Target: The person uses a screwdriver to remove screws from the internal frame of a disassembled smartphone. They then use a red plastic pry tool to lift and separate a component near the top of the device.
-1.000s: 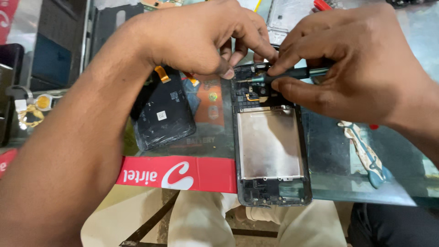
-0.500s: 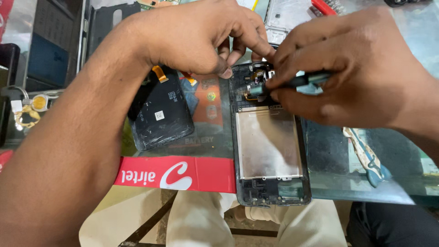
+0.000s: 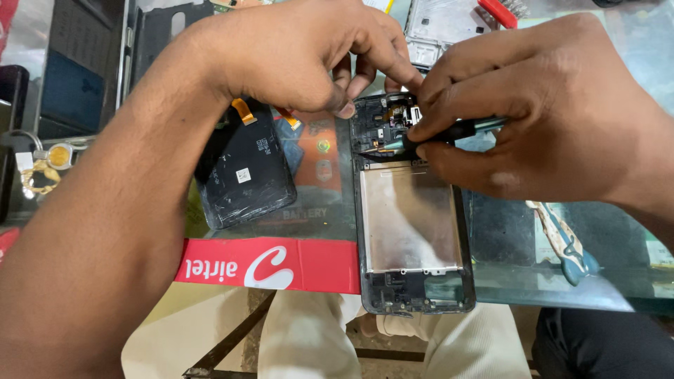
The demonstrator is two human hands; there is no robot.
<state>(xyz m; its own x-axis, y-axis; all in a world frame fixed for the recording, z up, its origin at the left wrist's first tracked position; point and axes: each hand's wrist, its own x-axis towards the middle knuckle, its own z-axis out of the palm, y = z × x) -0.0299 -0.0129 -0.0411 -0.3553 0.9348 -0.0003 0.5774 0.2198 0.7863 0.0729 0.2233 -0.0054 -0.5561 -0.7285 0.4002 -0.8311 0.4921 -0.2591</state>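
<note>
The glass table carried everything, its near edge trimmed with a red strip. Largest of the things under the hands was the opened phone frame, lying flat directly beneath and toward the body from both hands, its bare metal midplate facing up and its lower end overhanging the table edge. It looked light and thin, stiff along its rails yet likely to flex if twisted, with fragile small parts and connectors crowded at the far end; the sound hold would be on the long side rails, away from that cluster.

Left of the left hand's wrist lay a detached black screen panel with an orange flex tail, well clear of the frame. It seemed brittle and smooth, best lifted by its edges.

The left hand curled over the frame's far end, fingertips pressed down on its top corner to steady it, gripping nothing loose. The right hand was closed in a pinch on a slim dark tool, whose tip touched the small parts just under the left fingertips. The tool appeared rigid and light, apt to slip off small metal.

Below the right wrist rested a blue-handled tool, untouched.
</note>
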